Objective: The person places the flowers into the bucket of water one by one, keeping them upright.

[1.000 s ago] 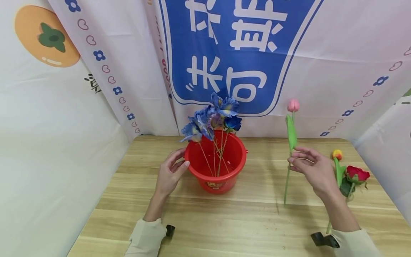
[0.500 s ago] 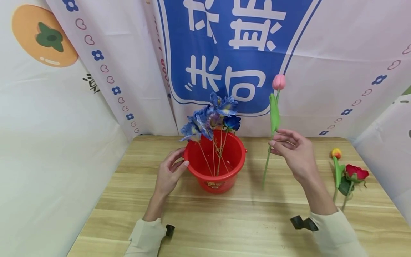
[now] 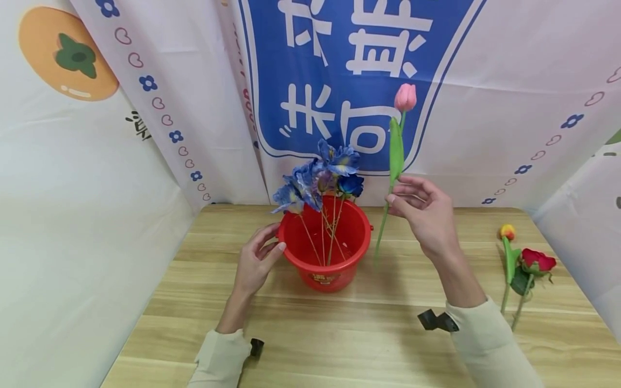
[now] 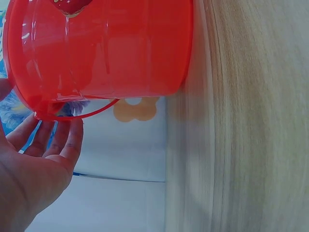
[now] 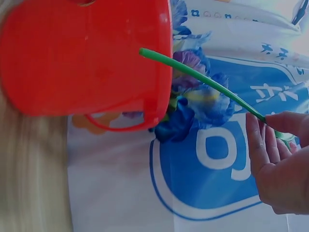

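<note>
In the head view a red bucket (image 3: pixel 326 275) stands on the table, holding several blue irises (image 3: pixel 305 186), a dark blue rose (image 3: pixel 350 185) and a small purple bloom. My left hand (image 3: pixel 257 261) holds the bucket's left rim, thumb in front and fingers behind, near the handle (image 4: pixel 91 115) in the left wrist view. To the right of the bucket, my right hand (image 3: pixel 422 215) pinches a pink tulip (image 3: pixel 405 97) by its green stem, below the leaf. Its bloom points up, and the stem's lower end (image 5: pixel 149 54) hangs free outside the bucket in the right wrist view.
On the table's right side lie a yellow-red tulip (image 3: pixel 507 232) and a red rose (image 3: pixel 538 261), their stems toward me. A printed cloth backdrop (image 3: pixel 466 134) rises along the back edge of the wooden table (image 3: pixel 310 345).
My right hand has carried the pink tulip leftward and up, closer to the bucket. The left hand and the bucket have stayed in place.
</note>
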`<state>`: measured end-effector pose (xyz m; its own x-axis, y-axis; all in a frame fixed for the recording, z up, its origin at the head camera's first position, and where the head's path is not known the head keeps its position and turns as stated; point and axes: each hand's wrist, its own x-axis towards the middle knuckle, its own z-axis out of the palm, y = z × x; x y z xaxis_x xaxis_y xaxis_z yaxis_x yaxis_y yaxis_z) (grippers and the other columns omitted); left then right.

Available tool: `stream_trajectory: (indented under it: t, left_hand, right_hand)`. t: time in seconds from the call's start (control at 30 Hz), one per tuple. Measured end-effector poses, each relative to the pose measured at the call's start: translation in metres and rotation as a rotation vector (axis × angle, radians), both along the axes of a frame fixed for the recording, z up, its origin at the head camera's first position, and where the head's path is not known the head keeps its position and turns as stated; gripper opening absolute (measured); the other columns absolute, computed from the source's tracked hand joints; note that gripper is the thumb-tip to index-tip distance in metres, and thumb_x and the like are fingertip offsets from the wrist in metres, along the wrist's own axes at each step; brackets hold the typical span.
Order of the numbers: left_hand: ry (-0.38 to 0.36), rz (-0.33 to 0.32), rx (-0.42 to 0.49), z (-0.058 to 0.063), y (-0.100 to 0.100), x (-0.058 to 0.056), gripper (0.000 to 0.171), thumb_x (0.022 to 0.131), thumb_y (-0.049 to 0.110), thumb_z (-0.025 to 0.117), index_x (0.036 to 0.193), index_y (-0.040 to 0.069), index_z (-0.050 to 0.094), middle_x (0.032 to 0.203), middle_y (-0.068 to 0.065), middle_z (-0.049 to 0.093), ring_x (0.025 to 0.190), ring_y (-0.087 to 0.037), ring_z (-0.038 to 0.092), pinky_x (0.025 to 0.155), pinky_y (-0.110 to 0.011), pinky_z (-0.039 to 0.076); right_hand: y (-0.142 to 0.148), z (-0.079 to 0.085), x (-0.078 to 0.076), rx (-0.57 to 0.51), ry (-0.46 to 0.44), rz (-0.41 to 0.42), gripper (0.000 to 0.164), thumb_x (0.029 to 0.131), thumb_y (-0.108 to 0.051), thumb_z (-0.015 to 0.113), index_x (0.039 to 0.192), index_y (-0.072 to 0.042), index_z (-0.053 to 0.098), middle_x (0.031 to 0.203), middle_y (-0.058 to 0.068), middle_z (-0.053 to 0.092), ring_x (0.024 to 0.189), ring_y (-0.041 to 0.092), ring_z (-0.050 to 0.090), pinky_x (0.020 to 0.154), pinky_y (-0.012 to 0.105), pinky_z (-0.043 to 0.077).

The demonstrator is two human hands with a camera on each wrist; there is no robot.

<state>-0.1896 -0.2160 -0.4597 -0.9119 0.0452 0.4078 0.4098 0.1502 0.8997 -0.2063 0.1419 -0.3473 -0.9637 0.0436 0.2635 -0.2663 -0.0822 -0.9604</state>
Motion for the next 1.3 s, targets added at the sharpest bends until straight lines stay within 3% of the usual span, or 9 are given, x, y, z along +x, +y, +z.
stream_trajectory:
  t: [0.43, 0.9, 1.07, 1.3]
  left_hand:
    - [-0.006, 0.011, -0.017, -0.002, -0.001, 0.002, 0.048, 0.098, 0.0, 0.072, 0.145, -0.003, 0.062, 0.147, -0.023, 0.062, 0.128, -0.007, 0.064, 0.101, -0.022, 0.06]
    - [0.008, 0.007, -0.006, 0.0, 0.0, -0.001, 0.047, 0.097, -0.002, 0.071, 0.144, -0.005, 0.062, 0.146, -0.025, 0.062, 0.127, -0.006, 0.064, 0.099, -0.02, 0.06]
    - [0.011, 0.006, -0.009, 0.0, 0.001, -0.001, 0.047, 0.097, -0.002, 0.072, 0.144, -0.005, 0.062, 0.146, -0.025, 0.062, 0.126, -0.005, 0.064, 0.098, -0.018, 0.059]
    - [0.004, 0.01, -0.011, 0.0, 0.002, -0.001, 0.047, 0.097, -0.001, 0.072, 0.144, -0.004, 0.063, 0.146, -0.024, 0.063, 0.126, -0.006, 0.064, 0.098, -0.018, 0.059]
  right_hand:
    - [-0.037, 0.012, -0.015, 0.091, 0.065, 0.027, 0.042, 0.097, 0.0, 0.076, 0.137, 0.002, 0.064, 0.113, 0.007, 0.074, 0.097, 0.013, 0.076, 0.081, 0.027, 0.066]
    - [-0.064, 0.023, -0.024, 0.131, 0.07, 0.099, 0.043, 0.097, -0.002, 0.077, 0.138, 0.003, 0.063, 0.117, 0.021, 0.074, 0.095, 0.019, 0.077, 0.079, 0.029, 0.067]
    - [-0.066, 0.016, -0.027, 0.139, 0.057, 0.106, 0.041, 0.097, -0.002, 0.077, 0.136, 0.0, 0.065, 0.118, 0.022, 0.073, 0.096, 0.016, 0.076, 0.08, 0.027, 0.067]
    - [-0.077, -0.004, -0.031, 0.131, 0.014, 0.136, 0.039, 0.095, 0.002, 0.077, 0.133, 0.005, 0.066, 0.116, 0.026, 0.074, 0.09, 0.017, 0.076, 0.077, 0.027, 0.067]
